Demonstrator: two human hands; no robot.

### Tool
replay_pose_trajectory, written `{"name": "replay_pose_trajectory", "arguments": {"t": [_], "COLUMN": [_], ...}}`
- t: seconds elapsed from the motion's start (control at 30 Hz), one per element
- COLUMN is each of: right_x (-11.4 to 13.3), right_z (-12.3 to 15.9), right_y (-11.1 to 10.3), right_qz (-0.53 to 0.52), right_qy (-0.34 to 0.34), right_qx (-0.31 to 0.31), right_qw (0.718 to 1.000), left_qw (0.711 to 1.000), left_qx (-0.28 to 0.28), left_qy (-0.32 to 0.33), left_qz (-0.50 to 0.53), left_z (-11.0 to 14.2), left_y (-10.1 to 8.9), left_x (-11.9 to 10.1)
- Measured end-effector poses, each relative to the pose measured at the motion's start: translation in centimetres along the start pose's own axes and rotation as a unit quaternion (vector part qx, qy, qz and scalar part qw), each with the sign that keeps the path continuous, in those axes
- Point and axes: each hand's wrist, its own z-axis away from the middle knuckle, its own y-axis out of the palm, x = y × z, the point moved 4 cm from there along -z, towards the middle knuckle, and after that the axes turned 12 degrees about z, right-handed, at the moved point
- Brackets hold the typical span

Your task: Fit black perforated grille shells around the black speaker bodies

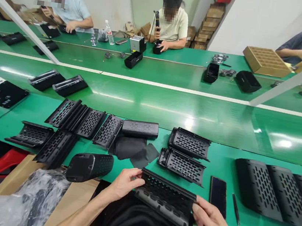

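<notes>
Green bench [223, 163] on my side, glossy green lane [147, 99] beyond it, three co-workers [175, 25] along the far side. Middle one has a dark upright tool [157, 20] in one hand, the other hand on a small black part [157, 49].

Slotted black panel [166, 200] is in my hands, over my lap at the bench's near edge, tilted with its right end lower. Left hand [126, 184]: thumb and fingers pinching the upper left corner. Right hand [207, 212]: thumb and fingers closed on the right end.

Just past the panel: two slotted pieces [187, 155], one behind the other. Left of those, black cloth [129, 148] with a closed black case [140, 129] behind it. Further left, a group of similar panels [91, 122]; nearer me, a black housing [89, 167] on its side.

Right side: phone [218, 196], slim dark pen-like tool [236, 210], then a row of big slotted shells [261, 190].
</notes>
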Motion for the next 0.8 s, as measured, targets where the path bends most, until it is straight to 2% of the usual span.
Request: {"name": "replay_pose_trajectory", "arguments": {"t": [0.07, 0.13, 0.2, 0.27, 0.37, 0.43, 0.47, 0.53, 0.6, 0.63, 0.7, 0.8], "right_x": [-0.6, -1.7, -2.8, -3.6, -4.5, -5.0, -5.2, -5.3, -5.3, -5.2, -5.2, -4.8], "right_z": [-0.6, -1.3, -1.8, -2.1, -2.8, -3.9, -4.6, -6.3, -7.9, -8.4, -9.1, -8.5], "right_y": [-1.1, -1.7, -1.9, -2.6, -5.0, -6.8, -7.6, -8.8, -9.6, -9.8, -10.3, -10.5], "right_qz": [0.04, 0.032, 0.02, 0.016, 0.018, 0.025, 0.03, 0.037, 0.048, 0.058, 0.088, 0.129], "right_qy": [-0.012, 0.011, 0.034, 0.028, 0.026, 0.045, 0.052, 0.053, 0.057, 0.063, 0.074, 0.076], "right_qx": [-0.008, -0.038, -0.066, -0.108, -0.195, -0.224, -0.225, -0.215, -0.212, -0.216, -0.24, -0.297], "right_qw": [0.999, 0.999, 0.997, 0.994, 0.98, 0.973, 0.973, 0.975, 0.974, 0.973, 0.964, 0.943], "left_qw": [0.994, 0.985, 0.98, 0.982, 0.987, 0.982, 0.971, 0.919, 0.852, 0.826, 0.794, 0.778], "left_qx": [-0.02, -0.06, -0.095, -0.108, -0.117, -0.11, -0.094, -0.043, 0.004, 0.021, 0.051, 0.069], "left_qy": [-0.074, -0.104, -0.105, -0.079, 0.021, 0.144, 0.219, 0.366, 0.458, 0.482, 0.501, 0.511], "left_qz": [0.076, 0.122, 0.139, 0.136, 0.106, 0.045, -0.007, -0.141, -0.254, -0.292, -0.341, -0.36], "left_z": [-1.0, -1.8, -2.2, -2.3, -1.8, -0.9, -0.2, 1.4, 3.0, 3.6, 4.3, 4.4], "left_y": [0.9, 1.6, 1.9, 2.0, 1.6, 1.5, 1.7, 2.7, 3.7, 4.1, 4.7, 5.0], "left_x": [1.4, 2.3, 2.7, 2.2, -0.4, -3.6, -5.5, -9.4, -12.3, -13.4, -14.7, -15.0]}}
